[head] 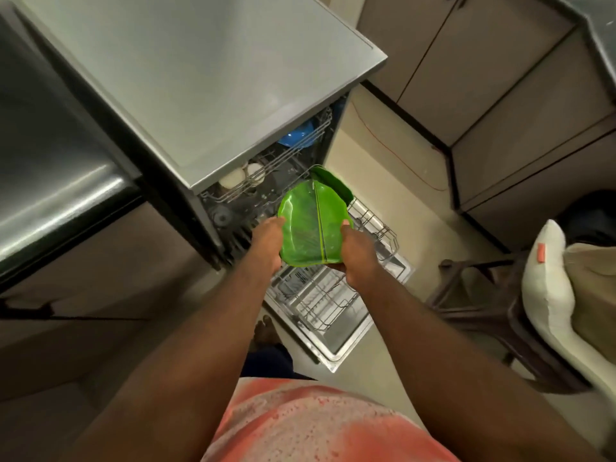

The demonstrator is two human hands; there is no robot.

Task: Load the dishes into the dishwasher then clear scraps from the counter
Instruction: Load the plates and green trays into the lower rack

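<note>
While the left hand (266, 243) and right hand (358, 253) each clamp an edge of a green plate (306, 228), it hangs tilted over the dishwasher's (200, 78) pulled-out lower rack (320, 295). A second green plate (333, 185) stands just behind it, at that rack's far end. The upper rack (286, 158) holds a blue bowl (296, 136) and white cups (255, 171).
</note>
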